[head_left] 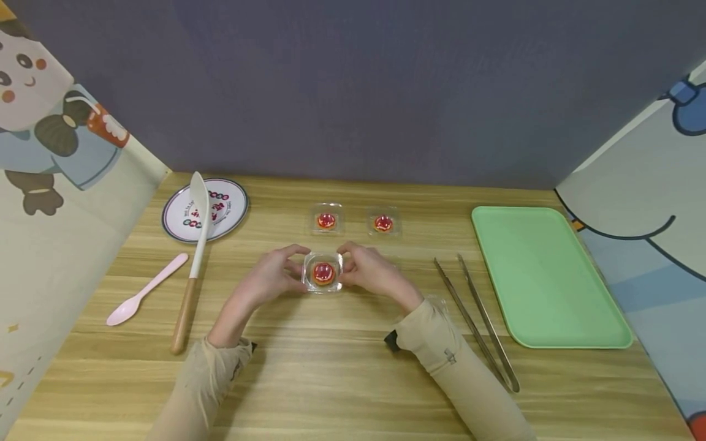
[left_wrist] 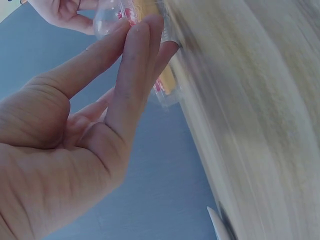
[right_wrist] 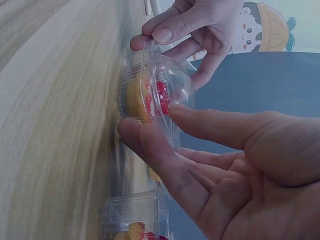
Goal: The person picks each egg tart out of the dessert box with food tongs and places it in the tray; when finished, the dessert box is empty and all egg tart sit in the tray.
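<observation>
A clear plastic pastry box [head_left: 323,289] with a domed lid is between my two hands, a small red-topped tart [head_left: 323,273] inside it. My left hand [head_left: 271,277] pinches its left edge between thumb and fingers. At the opposite edge, my right hand [head_left: 371,269] pinches the box in the same way. From the right wrist view, the box [right_wrist: 175,80] appears closed and just above or on the table; which one I cannot tell. Behind it on the table stand two similar boxed tarts, the left one [head_left: 326,220] and the right one [head_left: 383,223].
To the left lie a pink spoon [head_left: 157,280] and a long wooden-handled white spoon [head_left: 199,251], its head over a patterned plate [head_left: 231,211]. On the right are metal tongs [head_left: 477,318] and a green tray [head_left: 551,275]. A dark wall [head_left: 353,92] bounds the back.
</observation>
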Action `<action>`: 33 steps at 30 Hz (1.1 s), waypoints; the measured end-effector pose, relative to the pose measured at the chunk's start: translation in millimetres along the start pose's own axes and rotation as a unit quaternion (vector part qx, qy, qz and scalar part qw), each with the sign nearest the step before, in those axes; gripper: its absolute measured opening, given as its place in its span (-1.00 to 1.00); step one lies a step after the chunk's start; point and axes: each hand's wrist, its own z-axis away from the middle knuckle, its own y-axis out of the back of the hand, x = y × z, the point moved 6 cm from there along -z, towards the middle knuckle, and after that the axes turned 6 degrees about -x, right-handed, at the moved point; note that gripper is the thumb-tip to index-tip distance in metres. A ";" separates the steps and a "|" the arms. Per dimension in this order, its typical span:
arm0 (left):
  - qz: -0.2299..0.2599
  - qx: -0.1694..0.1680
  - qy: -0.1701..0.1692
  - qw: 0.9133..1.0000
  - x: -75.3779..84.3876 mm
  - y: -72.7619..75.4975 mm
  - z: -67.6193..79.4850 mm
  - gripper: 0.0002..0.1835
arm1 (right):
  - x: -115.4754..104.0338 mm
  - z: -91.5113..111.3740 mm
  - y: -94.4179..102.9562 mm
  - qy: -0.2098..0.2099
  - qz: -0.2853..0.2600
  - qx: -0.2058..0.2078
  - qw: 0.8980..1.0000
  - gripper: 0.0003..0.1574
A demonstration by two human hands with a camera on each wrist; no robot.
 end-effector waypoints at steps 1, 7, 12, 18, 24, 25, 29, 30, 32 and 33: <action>-0.003 0.001 0.003 1.000 0.0 0.1 0.0 -0.19 | -0.7 0.4 -0.1 0.003 0.001 -0.002 1.000 -0.26; -0.028 0.004 0.009 1.000 1.4 -0.3 0.3 -0.17 | -3.5 4.3 0.5 0.012 0.006 -0.003 1.000 -0.37; -0.039 0.008 0.008 0.999 4.4 0.3 1.3 -0.17 | -7.1 6.6 4.8 0.023 0.073 0.027 0.997 -0.38; -0.043 0.018 0.014 0.999 8.7 6.6 6.1 -0.19 | -11.8 11.3 8.5 0.028 0.096 0.048 0.994 -0.37; -0.037 0.022 0.005 0.999 11.5 14.3 11.6 -0.21 | -19.1 11.5 8.4 0.062 0.067 0.036 0.995 -0.34; -0.036 0.024 0.002 0.999 11.9 15.9 12.8 -0.22 | -20.0 10.9 7.8 0.066 0.055 0.031 0.996 -0.33; 0.009 0.027 -0.003 1.000 10.2 21.4 17.7 -0.28 | -22.6 8.5 3.8 0.074 -0.002 0.015 0.997 -0.29; 0.024 0.026 -0.005 0.999 9.9 22.5 18.9 -0.29 | -23.3 7.9 3.0 0.079 -0.015 0.017 0.997 -0.29; 0.053 0.023 -0.009 0.998 9.1 24.6 20.8 -0.33 | -24.5 6.4 0.9 0.090 -0.037 0.022 0.995 -0.31; 0.063 0.022 -0.010 0.998 8.7 25.6 21.5 -0.35 | -24.9 5.7 0.1 0.095 -0.045 0.028 0.994 -0.32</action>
